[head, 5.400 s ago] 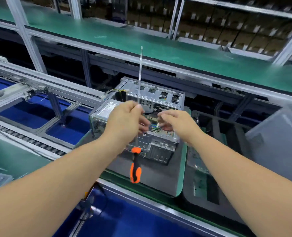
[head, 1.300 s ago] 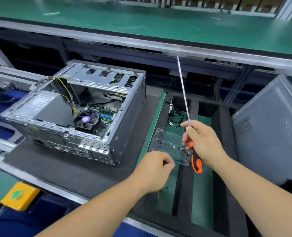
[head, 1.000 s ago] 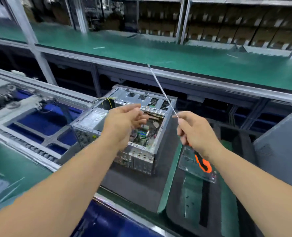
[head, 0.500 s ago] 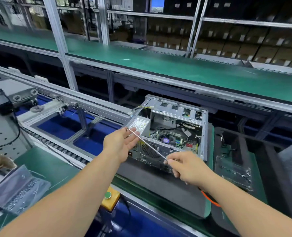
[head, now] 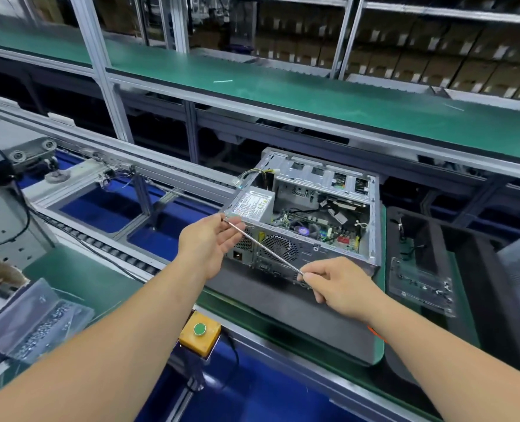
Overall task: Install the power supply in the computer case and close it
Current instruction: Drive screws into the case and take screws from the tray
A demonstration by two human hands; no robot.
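Right hand (head: 341, 284) grips the screwdriver (head: 265, 245); left hand (head: 208, 243) fingers pinch its tip.

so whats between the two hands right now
In the head view the screwdriver's thin metal shaft spans the gap, from the left hand to the right hand. Behind it is the computer case rear panel.
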